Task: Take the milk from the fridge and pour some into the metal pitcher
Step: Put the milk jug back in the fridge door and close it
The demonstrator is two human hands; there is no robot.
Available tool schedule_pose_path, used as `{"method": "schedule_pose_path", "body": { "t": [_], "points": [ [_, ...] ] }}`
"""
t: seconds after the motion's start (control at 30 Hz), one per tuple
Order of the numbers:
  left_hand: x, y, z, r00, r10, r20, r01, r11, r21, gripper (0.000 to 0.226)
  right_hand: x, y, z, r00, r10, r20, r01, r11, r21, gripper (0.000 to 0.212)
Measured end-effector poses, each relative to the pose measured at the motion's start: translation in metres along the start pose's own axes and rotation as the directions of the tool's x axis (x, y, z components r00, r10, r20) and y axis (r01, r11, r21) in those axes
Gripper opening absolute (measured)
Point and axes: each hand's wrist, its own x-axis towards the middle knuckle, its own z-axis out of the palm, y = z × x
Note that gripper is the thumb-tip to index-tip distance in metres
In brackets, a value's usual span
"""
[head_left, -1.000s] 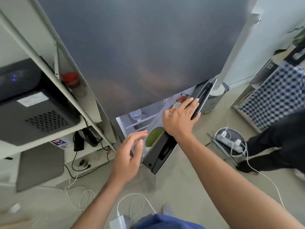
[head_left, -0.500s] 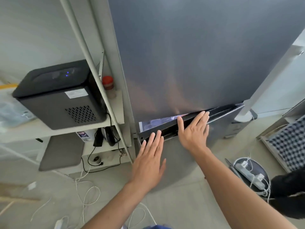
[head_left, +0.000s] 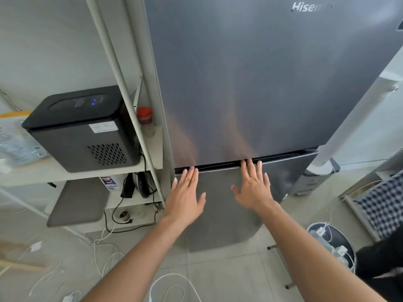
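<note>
Two bare forearms, no sleeves in view, hands [head_left: 185, 197] unadorned — no watch, no bracelet

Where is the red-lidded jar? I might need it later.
The red-lidded jar stands on the white shelf left of the fridge, between it and the black appliance.

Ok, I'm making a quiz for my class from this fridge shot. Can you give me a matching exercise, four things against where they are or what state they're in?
Things:
1. left hand
2. red-capped jar
3. black appliance
4. checked cloth

Places or states:
A. far right, by the floor
B. flat on the lower fridge door
C. on the shelf, blue lights on top
D. on the shelf beside the fridge

Pairs: 1-B, 2-D, 3-C, 4-A
</note>
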Motion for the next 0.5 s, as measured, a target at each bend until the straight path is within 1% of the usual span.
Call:
{"method": "schedule_pose_path", "body": {
  "t": [0.13,0.33,0.4,0.5],
  "points": [
    [0.005,-0.002,-0.001,1.0,-0.007,-0.015,0.006,0.999,-0.039,0.079,0.002,0.001,-0.002,0.999,0.001,0.04,0.0,1.0,-0.024,0.106],
    [0.001,-0.003,0.0,0.999,-0.014,-0.033,0.012,0.999,-0.036,0.078,0.0,0.006,-0.007,0.996,-0.036,0.082,0.031,0.998,0.055,0.11],
    [0.002,-0.001,-0.003,0.999,-0.03,-0.026,0.029,0.999,-0.029,0.078,0.001,0.008,-0.01,0.995,-0.04,0.096,0.03,0.994,0.107,0.11],
    [0.0,0.003,-0.008,0.999,-0.029,-0.014,0.029,1.0,-0.005,0.078,-0.005,0.008,-0.035,0.983,-0.074,0.165,0.029,0.965,0.26,0.105]
  ]
}}
